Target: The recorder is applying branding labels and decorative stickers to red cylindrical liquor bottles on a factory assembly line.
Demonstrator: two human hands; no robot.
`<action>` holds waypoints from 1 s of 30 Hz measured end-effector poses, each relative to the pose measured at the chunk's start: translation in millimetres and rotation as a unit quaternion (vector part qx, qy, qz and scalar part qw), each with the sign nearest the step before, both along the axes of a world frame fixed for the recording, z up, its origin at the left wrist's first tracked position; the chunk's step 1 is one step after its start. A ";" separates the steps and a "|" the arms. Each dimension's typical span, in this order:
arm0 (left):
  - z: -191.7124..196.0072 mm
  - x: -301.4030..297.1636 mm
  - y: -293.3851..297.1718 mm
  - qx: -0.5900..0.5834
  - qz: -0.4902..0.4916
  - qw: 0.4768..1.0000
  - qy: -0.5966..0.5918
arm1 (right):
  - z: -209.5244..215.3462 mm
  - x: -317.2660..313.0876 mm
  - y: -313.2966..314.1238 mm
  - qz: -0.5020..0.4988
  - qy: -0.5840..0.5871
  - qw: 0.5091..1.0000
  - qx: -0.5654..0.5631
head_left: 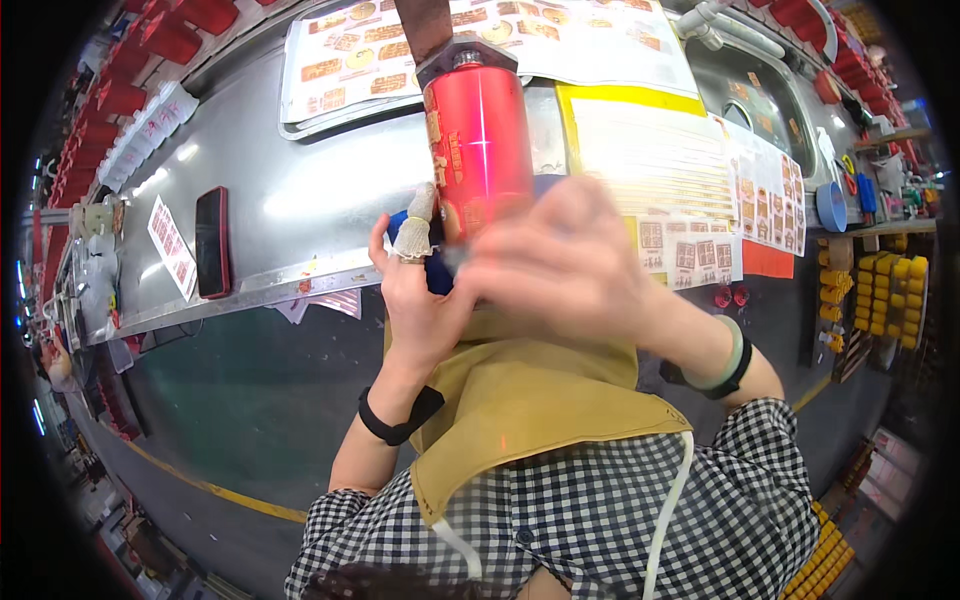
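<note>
Head view, looking down over a metal desk (pixel 300 190). A red can (pixel 478 150) stands upright at the centre, its metal top toward 12 o'clock, where a dark arm-like shape (pixel 425 25) meets it. The left hand (pixel 420 300) rises at 7 o'clock of the can; its grip is curled around a blue object (pixel 440 275) at the can's base, with one finger in a white knit cot (pixel 414 228) touching the can's lower left side. The right hand (pixel 560 265) lies at 5 o'clock of the can, blurred by motion; whether its grip is spread or pressed together cannot be told, and it covers the can's lower right part and much of the blue object. A black band (pixel 395 420) circles the left wrist; a pale green bangle (pixel 730 355) and a black band sit on the right wrist.

Surroundings: a black phone (pixel 211 242) lies flat on the desk at 9 o'clock, well apart from the hands, with a small printed card (pixel 172 245) just beside it. Laminated picture sheets (pixel 480 40) lie at 12 o'clock behind the can; a yellow-edged sheet (pixel 650 150) and sticker sheets (pixel 760 195) lie at 2 o'clock. Red cans (pixel 170 35) line the far edge at 10 o'clock. Yellow parts (pixel 885 290) fill a rack at 3 o'clock. A tan apron (pixel 530 400) over a checked shirt (pixel 620 520) fills the lower frame.
</note>
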State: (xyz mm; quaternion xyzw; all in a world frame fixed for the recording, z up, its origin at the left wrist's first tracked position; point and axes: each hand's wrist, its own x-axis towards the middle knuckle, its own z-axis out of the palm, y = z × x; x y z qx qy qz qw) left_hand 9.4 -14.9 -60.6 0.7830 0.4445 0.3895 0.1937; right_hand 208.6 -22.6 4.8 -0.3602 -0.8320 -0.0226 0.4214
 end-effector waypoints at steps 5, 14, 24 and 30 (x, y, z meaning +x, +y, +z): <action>2.8 -2.9 -4.5 -0.034 0.017 0.999 -0.008 | 16.9 21.0 43.9 -0.175 -0.059 0.983 -0.020; 6.6 2.3 8.2 -0.026 -0.015 1.000 -0.003 | 2.0 27.8 50.7 -0.159 -0.004 0.987 0.002; 7.4 -3.0 14.5 -0.067 -0.042 0.996 -0.041 | -5.1 33.4 47.1 -0.182 0.053 0.982 -0.018; 6.1 -0.6 14.0 -0.146 -0.068 0.983 -0.091 | -7.7 11.6 -7.9 0.036 0.034 0.999 -0.003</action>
